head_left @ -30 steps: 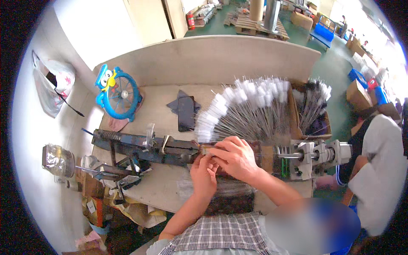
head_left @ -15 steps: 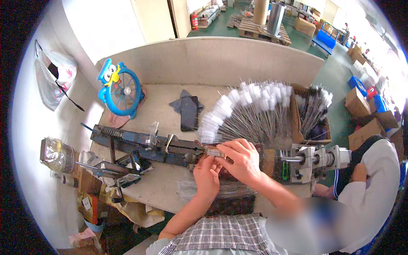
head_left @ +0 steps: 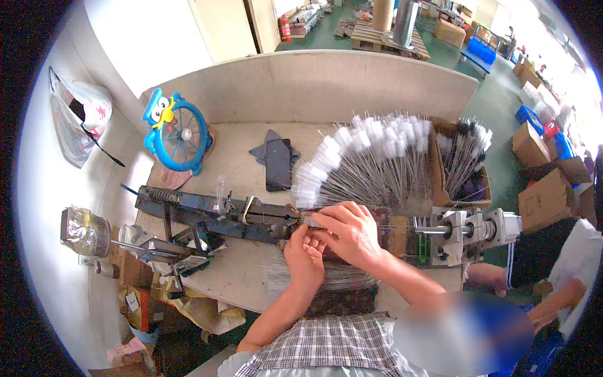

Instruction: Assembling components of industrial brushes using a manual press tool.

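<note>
Both my hands meet at the right end of a long dark metal bar mechanism [head_left: 270, 215] on the bench. My right hand [head_left: 352, 234] closes from above around a small pale piece [head_left: 308, 220], which its fingers mostly cover. From below, my left hand [head_left: 305, 256] has its thumb raised to the same spot and its other fingers curled; what they grip is hidden. Thin wire runs right of my hands toward a metal chuck unit [head_left: 461, 229]. Behind my hands, many wire-stemmed brushes with white heads [head_left: 370, 147] lie fanned out.
A cardboard box [head_left: 458, 179] of dark-headed brushes stands at the right. Loose wires [head_left: 339, 281] lie near the front edge. A phone [head_left: 278, 164] and a blue duck-shaped fan [head_left: 182, 135] sit toward the back left. Another person's arm [head_left: 559, 305] shows at the right.
My right hand has shifted slightly left, covering more of the pale piece. My left hand stays nearly in place. The other person at the right has leaned away and moved an arm.
</note>
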`<action>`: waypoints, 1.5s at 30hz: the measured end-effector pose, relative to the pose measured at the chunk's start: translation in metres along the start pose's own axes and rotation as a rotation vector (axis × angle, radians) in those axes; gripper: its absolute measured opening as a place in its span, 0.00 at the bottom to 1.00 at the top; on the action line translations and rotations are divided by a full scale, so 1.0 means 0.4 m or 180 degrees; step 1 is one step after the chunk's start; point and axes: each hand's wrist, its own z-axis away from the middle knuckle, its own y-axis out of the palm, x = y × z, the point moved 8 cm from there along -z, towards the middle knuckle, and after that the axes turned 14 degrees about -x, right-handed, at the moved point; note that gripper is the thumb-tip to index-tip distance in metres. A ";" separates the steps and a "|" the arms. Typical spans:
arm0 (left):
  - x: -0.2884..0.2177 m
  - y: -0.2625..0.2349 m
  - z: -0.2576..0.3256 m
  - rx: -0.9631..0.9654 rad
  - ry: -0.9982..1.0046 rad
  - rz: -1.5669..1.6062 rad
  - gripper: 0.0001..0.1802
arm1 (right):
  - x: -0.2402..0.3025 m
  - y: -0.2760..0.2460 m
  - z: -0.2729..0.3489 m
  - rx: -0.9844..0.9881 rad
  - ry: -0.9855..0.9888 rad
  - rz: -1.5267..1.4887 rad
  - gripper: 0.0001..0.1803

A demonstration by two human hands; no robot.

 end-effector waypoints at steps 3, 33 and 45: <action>-0.001 -0.009 -0.011 0.0146 0.0064 0.0017 0.07 | 0.012 0.020 -0.003 -0.0015 0.0017 0.0022 0.15; -0.007 -0.002 0.013 0.0170 0.0174 -0.0524 0.18 | -0.034 -0.075 0.045 0.0388 0.0135 0.0387 0.06; 0.005 -0.056 0.054 0.0211 0.0115 -0.1283 0.29 | -0.054 -0.161 0.123 0.0323 0.0461 -0.0336 0.05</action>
